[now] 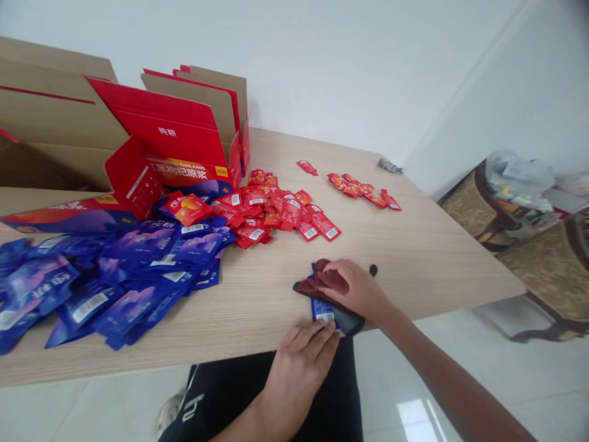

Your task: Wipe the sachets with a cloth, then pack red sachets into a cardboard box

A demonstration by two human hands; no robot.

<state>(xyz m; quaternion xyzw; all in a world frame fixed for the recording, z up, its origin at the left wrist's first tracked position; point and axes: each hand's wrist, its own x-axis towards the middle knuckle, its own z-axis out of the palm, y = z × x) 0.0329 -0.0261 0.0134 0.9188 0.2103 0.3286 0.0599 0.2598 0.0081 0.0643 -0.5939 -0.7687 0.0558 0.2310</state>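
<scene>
Near the table's front edge lies a blue pouch (pixel 323 311) with a barcode label, partly covered by a brown cloth and a dark, flat pad-like piece (pixel 348 320). My right hand (pixel 352 287) pinches the bunched brown cloth (pixel 317 277) over the pouch's upper part. From below, my left hand (pixel 301 356) lays its fingers flat on the pouch's lower end, and its thumb is hard to make out. Whether the dark piece is joined to the cloth, I cannot tell.
Blue pouches (pixel 133 307) pile up at the left, with red sachets (pixel 291 212) beside them. More red sachets (pixel 363 189) lie farther back. Open red cartons (pixel 184 132) and a brown box (pixel 55 123) stand behind. A small black round object (pixel 373 269) sits right of my right hand.
</scene>
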